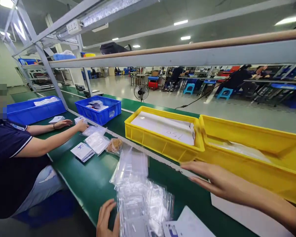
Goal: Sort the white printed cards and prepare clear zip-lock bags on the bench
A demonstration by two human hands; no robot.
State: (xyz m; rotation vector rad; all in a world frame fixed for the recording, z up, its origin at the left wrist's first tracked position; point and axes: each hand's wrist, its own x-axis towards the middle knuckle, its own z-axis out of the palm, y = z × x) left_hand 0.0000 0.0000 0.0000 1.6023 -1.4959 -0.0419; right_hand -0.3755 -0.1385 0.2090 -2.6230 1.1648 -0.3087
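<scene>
Stack of clear plastic bags under the left hand, right hand reaching to the yellow bin

At lower centre the left hand (108,219) lies open, fingers flat at the edge of the loose pile of clear plastic zip bags (140,194) on the green counter (88,177); the right hand (218,182) is open and empty, stretched beside the yellow plastic bin (162,140); I judge the sorting only begun, most bags are not yet moved
</scene>
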